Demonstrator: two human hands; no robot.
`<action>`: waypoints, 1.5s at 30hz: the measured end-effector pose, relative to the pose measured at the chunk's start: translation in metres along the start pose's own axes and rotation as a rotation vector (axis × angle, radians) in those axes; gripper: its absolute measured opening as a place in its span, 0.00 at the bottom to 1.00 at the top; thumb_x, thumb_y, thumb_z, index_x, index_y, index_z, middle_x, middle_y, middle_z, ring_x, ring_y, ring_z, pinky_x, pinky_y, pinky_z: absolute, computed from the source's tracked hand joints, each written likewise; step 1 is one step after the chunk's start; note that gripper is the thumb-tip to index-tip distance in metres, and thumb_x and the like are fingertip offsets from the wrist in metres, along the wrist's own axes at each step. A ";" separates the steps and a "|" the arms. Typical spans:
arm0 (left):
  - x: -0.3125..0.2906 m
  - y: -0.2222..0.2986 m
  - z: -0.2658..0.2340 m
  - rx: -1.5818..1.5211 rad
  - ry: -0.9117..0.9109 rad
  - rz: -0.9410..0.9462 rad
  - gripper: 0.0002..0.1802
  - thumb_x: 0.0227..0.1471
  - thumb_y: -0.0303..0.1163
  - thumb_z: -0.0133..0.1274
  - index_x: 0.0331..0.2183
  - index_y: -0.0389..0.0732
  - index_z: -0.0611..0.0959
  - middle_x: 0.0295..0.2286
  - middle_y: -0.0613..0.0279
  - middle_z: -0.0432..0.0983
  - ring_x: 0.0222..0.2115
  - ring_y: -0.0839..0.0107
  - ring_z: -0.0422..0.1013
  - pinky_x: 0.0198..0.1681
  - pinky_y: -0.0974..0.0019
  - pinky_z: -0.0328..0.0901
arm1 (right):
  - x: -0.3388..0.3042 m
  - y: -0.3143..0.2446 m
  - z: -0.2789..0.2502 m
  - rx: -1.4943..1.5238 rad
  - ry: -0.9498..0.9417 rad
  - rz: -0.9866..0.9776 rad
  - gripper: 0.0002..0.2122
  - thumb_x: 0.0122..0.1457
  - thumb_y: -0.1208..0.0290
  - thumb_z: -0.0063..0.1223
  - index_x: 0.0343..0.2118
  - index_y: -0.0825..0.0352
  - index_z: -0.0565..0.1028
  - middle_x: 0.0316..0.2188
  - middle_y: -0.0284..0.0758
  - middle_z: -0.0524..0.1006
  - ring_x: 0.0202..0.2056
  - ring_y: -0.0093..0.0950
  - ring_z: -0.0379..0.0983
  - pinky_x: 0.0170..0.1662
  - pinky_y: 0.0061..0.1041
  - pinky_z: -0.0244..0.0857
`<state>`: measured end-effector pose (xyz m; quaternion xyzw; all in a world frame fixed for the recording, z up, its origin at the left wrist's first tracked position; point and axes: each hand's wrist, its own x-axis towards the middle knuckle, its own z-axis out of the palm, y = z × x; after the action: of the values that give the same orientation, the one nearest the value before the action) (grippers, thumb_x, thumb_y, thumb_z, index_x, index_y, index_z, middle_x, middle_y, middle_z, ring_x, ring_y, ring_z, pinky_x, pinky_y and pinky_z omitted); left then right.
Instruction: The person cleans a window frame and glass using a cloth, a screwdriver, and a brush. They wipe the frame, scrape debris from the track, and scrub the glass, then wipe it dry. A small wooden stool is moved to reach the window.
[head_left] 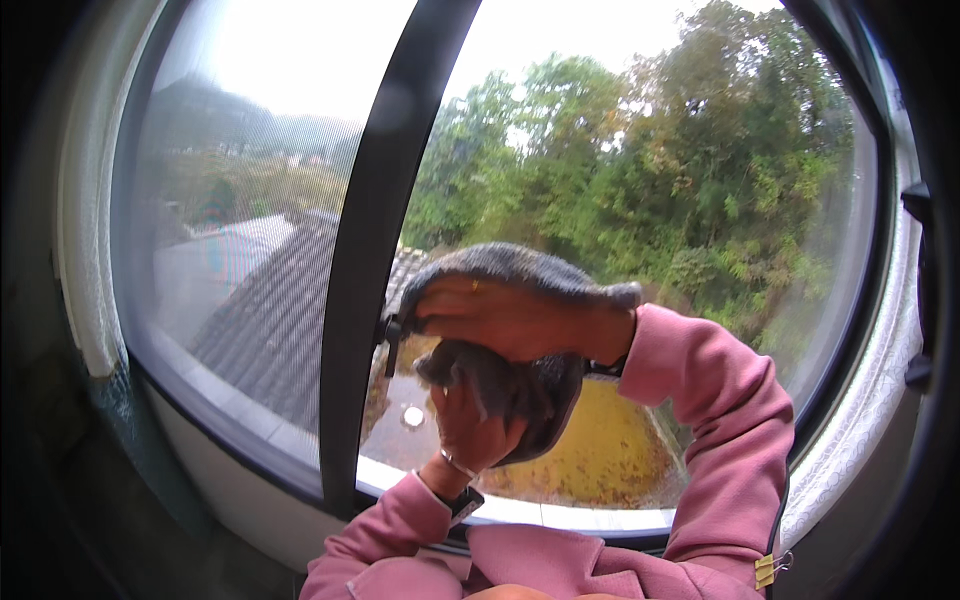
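left hand [470,425]: partly hidden by grey cloth [485,378] | pink jacket [530,555]: cut by lower edge | distant hills [220,122]: blurred

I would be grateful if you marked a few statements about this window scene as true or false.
1. The right hand is higher in the picture than the left hand. True.
2. Only the left hand touches grey cloth. False: the right hand does too.
3. At hand height, a dark window bar stands to the left of both hands. True.
4. The coat sleeves are green. False: they are pink.
5. A yellow binder clip shows at the lower right. True.
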<state>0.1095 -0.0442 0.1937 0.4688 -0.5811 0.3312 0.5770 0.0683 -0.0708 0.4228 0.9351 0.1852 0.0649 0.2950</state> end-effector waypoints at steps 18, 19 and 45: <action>-0.107 0.000 0.021 -0.182 -0.238 -0.183 0.35 0.49 0.57 0.51 0.56 0.50 0.74 0.52 0.53 0.68 0.53 0.56 0.63 0.55 0.42 0.50 | -0.003 -0.074 0.039 -0.393 -0.332 -0.092 0.30 0.53 0.64 0.42 0.58 0.75 0.66 0.62 0.45 0.63 0.65 0.39 0.55 0.71 0.37 0.40; -0.108 0.001 0.020 -0.182 -0.244 -0.173 0.34 0.50 0.56 0.50 0.56 0.50 0.74 0.53 0.52 0.67 0.53 0.55 0.63 0.54 0.42 0.51 | -0.003 -0.075 0.038 -0.413 -0.339 -0.087 0.30 0.52 0.63 0.42 0.58 0.75 0.66 0.62 0.44 0.63 0.65 0.39 0.55 0.71 0.36 0.40; 0.192 0.006 -0.022 -0.002 0.264 0.072 0.33 0.50 0.47 0.56 0.45 0.26 0.72 0.39 0.35 0.68 0.47 0.33 0.62 0.55 0.31 0.48 | 0.021 0.147 -0.175 -0.439 0.265 0.134 0.23 0.49 0.75 0.52 0.51 0.66 0.71 0.55 0.46 0.66 0.60 0.47 0.58 0.64 0.45 0.51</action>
<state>0.1317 -0.0533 0.3857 0.3996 -0.5168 0.4100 0.6365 0.0923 -0.0818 0.6503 0.8423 0.1413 0.2446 0.4590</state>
